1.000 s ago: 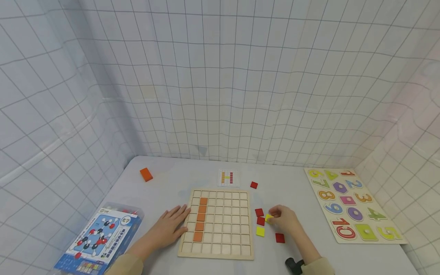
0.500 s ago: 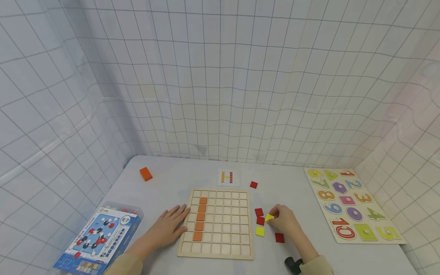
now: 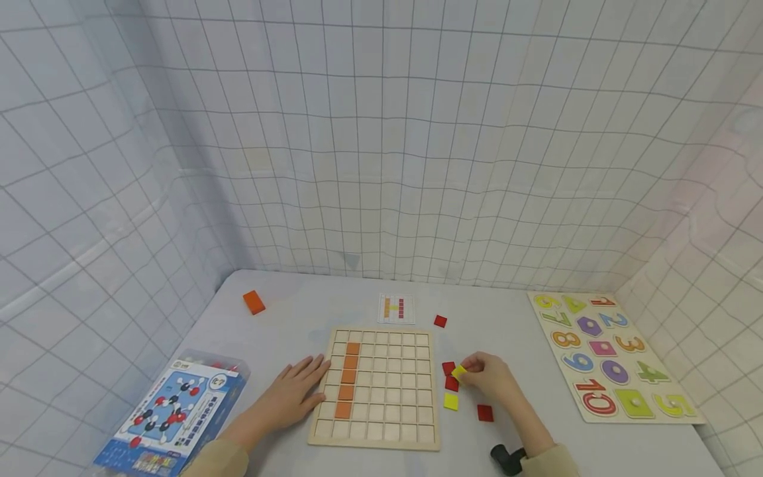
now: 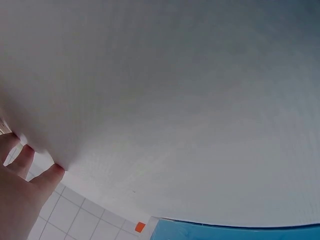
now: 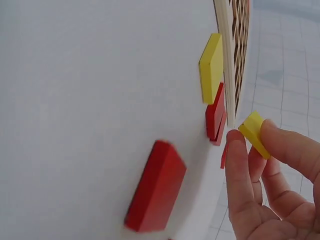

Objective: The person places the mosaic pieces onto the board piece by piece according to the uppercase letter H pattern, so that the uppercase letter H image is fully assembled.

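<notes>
My right hand (image 3: 491, 379) pinches a yellow square tile (image 5: 254, 131) between thumb and fingers, raised over the red tiles just right of the board. My left hand (image 3: 290, 392) lies flat with fingers spread, its fingertips at the left rim of the wooden grid board (image 3: 381, 445). In that board, a column of several orange tiles (image 3: 348, 376) fills cells near the left side. Beside the board's right edge lie a second yellow tile (image 3: 451, 401) and two red tiles (image 3: 452, 384). Another red tile (image 3: 485, 413) sits below the right hand.
Behind the board are a small pattern card (image 3: 396, 309) and a red tile (image 3: 440, 321). An orange block (image 3: 254, 302) lies at the back left. A blue boxed molecule set (image 3: 173, 417) stands left, a number puzzle board (image 3: 614, 361) right, and a black object (image 3: 507, 459) near the right sleeve.
My right hand has lifted the yellow tile and shifted it slightly left and away from me, toward the board. The left hand has stayed in place.
</notes>
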`<state>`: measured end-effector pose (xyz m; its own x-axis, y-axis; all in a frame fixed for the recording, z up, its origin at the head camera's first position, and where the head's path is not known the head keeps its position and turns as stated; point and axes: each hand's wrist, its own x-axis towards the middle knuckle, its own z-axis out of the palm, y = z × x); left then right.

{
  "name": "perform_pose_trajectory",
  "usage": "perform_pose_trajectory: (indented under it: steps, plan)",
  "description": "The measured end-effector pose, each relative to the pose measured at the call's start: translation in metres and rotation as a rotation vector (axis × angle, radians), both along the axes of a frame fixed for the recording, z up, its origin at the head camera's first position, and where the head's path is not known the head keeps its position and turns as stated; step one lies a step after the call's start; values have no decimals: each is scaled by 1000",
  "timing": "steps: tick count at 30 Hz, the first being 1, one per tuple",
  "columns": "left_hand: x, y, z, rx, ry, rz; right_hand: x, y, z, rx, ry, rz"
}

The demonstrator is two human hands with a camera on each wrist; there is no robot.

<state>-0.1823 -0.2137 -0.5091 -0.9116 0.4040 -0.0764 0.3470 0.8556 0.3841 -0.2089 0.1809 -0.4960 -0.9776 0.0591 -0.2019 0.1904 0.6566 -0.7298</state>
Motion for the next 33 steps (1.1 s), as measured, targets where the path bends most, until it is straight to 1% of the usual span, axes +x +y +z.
perform_pose_trajectory:
  steps: [4, 7, 14, 20, 25, 30, 33]
  plan:
    - [0, 1, -1, -11, -4, 11, -3, -17, 5, -64, 32, 23]
    - [0, 0, -1, -8, -8, 13, -5, -35, 7, -99, 47, 62]
    - [-1, 1, -3, -4, -18, 22, -11, -79, 7, -163, 91, 198]
    - [-2, 1, -4, -4, -20, 17, -14, -113, 6, -218, 111, 282]
    - [-1, 3, -2, 4, -28, 24, -16, -134, 3, -211, 125, 348]
    - [0, 3, 0, 4, -25, 31, -18, -147, 5, -148, 146, 413]
    - [-1, 2, -1, 4, -27, 28, -19, -153, 4, -105, 155, 420]
